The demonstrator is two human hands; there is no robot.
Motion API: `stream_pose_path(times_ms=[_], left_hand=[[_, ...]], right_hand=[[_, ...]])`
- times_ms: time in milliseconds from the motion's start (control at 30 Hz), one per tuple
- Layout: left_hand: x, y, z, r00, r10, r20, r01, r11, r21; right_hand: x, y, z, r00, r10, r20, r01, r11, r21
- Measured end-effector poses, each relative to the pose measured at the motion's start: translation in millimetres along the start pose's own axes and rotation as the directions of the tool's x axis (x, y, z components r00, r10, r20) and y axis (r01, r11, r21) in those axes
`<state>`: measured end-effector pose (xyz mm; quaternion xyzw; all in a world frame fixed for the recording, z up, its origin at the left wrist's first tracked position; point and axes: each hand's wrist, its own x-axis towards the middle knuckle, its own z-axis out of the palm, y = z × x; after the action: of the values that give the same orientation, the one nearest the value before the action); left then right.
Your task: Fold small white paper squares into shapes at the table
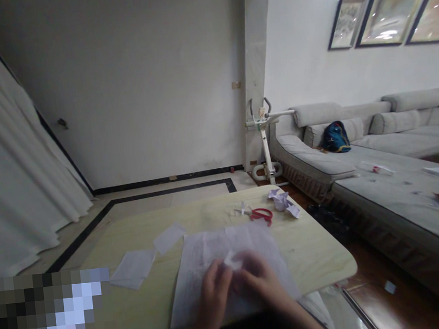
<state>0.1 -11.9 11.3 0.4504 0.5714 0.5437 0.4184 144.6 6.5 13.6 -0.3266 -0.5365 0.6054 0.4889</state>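
With left hand (216, 286) and right hand (259, 274) together over the large sheet (197, 254), pinching a small white paper (232, 261) between fingertips, probably to steady it. By the sheet's far right corner, with red scissors (262, 215) set aside, seemingly for working room.

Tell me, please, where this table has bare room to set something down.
Right of the large sheet, short of the folded paper and table edge; also left of that sheet, nearer than the small papers. Crowded: mid-sheet around left hand and right hand, and around the scissors.
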Motion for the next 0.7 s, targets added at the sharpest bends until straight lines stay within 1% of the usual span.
stream_pose_path(times_ms=[67,167,233,333,500,533,633,700], left_hand=[[-0.3,1.1,0.7,1.0,0.003,0.026,-0.003,1.0,0.005],[-0.8,5.5,2.4,0.996,0.022,0.09,-0.023,1.0,0.013],[-1.0,8.0,3.5,0.994,0.031,0.102,-0.033,0.999,0.021],[-0.9,9.2,4.4,0.994,0.046,0.103,-0.049,0.998,0.026],[-0.5,7.0,3.6,0.985,0.075,0.155,-0.08,0.996,0.025],[-0.4,5.8,3.4,0.987,0.069,0.145,-0.074,0.997,0.026],[0.0,2.6,3.3,0.997,0.032,0.07,-0.035,0.999,0.037],[0.3,2.6,3.8,0.997,0.043,0.056,-0.046,0.998,0.045]], right_hand=[[0.0,0.3,-0.5,1.0,0.007,0.017,-0.008,0.999,0.044],[0.0,-2.2,-1.6,1.0,-0.007,0.003,0.007,0.999,0.045],[0.0,-5.3,-2.5,1.0,-0.022,-0.017,0.022,1.0,0.014],[0.1,-8.7,-4.3,0.997,-0.049,-0.061,0.044,0.996,-0.075],[0.7,-6.8,-5.4,0.992,-0.068,-0.109,0.049,0.984,-0.172],[1.0,-6.0,-5.0,0.99,-0.075,-0.118,0.052,0.981,-0.185],[2.2,-5.1,-3.6,0.985,-0.104,-0.139,0.07,0.97,-0.234],[3.2,-5.9,-3.0,0.981,-0.119,-0.151,0.076,0.962,-0.262]])
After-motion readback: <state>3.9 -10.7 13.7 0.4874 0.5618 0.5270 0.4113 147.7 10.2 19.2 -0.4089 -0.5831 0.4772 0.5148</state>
